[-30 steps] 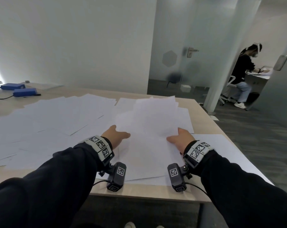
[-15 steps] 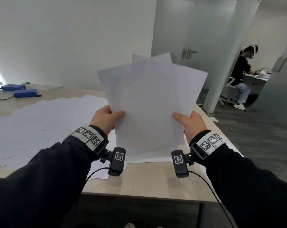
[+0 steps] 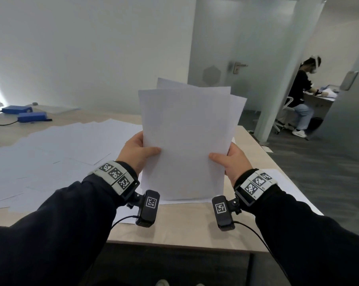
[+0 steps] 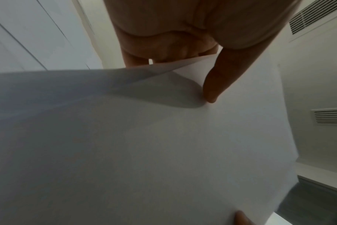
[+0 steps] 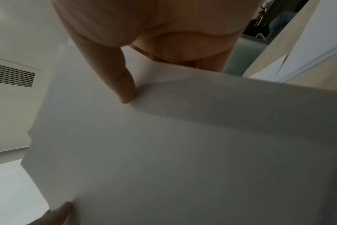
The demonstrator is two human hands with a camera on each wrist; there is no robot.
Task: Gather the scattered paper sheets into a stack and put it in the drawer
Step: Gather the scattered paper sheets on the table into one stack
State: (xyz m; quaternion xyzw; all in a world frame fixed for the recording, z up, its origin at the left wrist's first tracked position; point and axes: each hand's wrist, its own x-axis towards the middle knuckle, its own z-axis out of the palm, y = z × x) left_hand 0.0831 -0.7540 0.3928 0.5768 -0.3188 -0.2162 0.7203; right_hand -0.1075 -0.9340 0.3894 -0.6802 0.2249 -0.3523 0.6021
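I hold a small bundle of white paper sheets (image 3: pixel 184 141) upright above the near table edge, their top corners fanned and uneven. My left hand (image 3: pixel 137 151) pinches the bundle's left edge, thumb on the front and fingers behind. My right hand (image 3: pixel 230 159) pinches the right edge the same way. Both wrist views show a thumb pressed on the paper (image 4: pixel 164 144) (image 5: pixel 164 152). Many more loose white sheets (image 3: pixel 57 149) lie spread over the wooden table (image 3: pixel 184 228) to the left. No drawer is in view.
Two blue boxes (image 3: pixel 24 114) with cables sit at the table's far left. One more sheet (image 3: pixel 285 193) lies under my right wrist near the right table edge. Past a glass partition, a person (image 3: pixel 302 93) sits at a desk at the right.
Both hands lifted the bundle off the table and stood it upright. Since half a second ago the sheets have drawn closer together and sit lower.
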